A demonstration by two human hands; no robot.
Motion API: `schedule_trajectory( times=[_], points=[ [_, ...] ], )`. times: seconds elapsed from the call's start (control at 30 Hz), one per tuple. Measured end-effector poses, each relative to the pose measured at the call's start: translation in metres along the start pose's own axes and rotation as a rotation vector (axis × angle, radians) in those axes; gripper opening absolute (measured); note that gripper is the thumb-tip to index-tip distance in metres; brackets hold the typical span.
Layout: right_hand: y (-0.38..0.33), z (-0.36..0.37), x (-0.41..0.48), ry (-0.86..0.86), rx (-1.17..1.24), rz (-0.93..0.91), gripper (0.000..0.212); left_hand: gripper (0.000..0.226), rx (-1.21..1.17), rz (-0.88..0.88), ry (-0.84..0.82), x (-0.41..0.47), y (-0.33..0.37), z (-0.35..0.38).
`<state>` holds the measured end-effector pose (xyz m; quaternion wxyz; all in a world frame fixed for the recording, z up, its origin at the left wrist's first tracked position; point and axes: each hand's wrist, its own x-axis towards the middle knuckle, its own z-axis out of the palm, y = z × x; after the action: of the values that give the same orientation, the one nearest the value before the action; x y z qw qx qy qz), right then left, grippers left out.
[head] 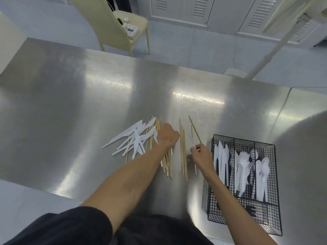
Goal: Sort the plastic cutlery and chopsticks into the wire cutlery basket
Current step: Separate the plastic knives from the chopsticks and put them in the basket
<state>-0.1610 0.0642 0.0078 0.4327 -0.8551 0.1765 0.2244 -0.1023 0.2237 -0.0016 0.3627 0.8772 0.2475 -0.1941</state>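
Observation:
A black wire cutlery basket (pixel 270 225) sits at the right of the steel table, with white plastic knives (pixel 221 158), forks (pixel 242 167) and spoons (pixel 262 172) in three separate compartments. A loose heap of white plastic knives (pixel 134 138) lies left of centre, mixed with wooden chopsticks (pixel 168 165). A few more chopsticks (pixel 183 152) lie side by side between my hands. My left hand (pixel 168 136) rests fisted on the heap where knives meet chopsticks; what it grips is hidden. My right hand (pixel 201 153) pinches a wooden chopstick (pixel 194 129) that slants up and away, just left of the basket.
The steel table (pixel 88 103) stretches wide to the left and back. Beyond its far edge stand a cream chair (pixel 113 27) with a small white device on its seat and a white pole (pixel 269 55) on a base. White cabinets line the back wall.

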Motion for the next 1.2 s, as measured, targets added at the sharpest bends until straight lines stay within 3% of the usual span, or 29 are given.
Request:
schedule_trajectory(
  times=[0.17,0.27,0.4,0.63,0.77,1.03,1.2],
  points=[
    [-0.01,0.018,0.001,-0.017,-0.091,-0.057,0.027,0.038,-0.129,0.033,0.058,-0.011,-0.02,-0.016],
    [-0.019,0.035,0.0,-0.04,-0.109,-0.081,0.027,0.031,-0.181,0.025,0.147,-0.023,-0.042,-0.028],
    [-0.035,0.063,-0.01,-0.1,-0.164,-0.151,0.011,0.011,-0.241,0.012,0.226,-0.04,-0.086,-0.042],
    [-0.042,0.113,-0.017,-0.053,-0.355,-0.262,0.012,0.038,-0.202,-0.084,0.198,-0.059,-0.15,-0.065],
    [-0.042,0.126,-0.013,0.028,-0.486,-0.286,0.013,0.036,-0.139,-0.071,0.19,-0.064,-0.157,-0.069],
    [-0.058,0.141,-0.009,0.035,-0.567,-0.148,0.015,0.027,0.062,-0.074,0.118,-0.065,-0.164,-0.072],
    [-0.065,0.142,-0.013,0.003,-0.508,-0.075,0.009,0.028,0.062,-0.038,0.133,-0.068,-0.163,-0.079]
  ],
)
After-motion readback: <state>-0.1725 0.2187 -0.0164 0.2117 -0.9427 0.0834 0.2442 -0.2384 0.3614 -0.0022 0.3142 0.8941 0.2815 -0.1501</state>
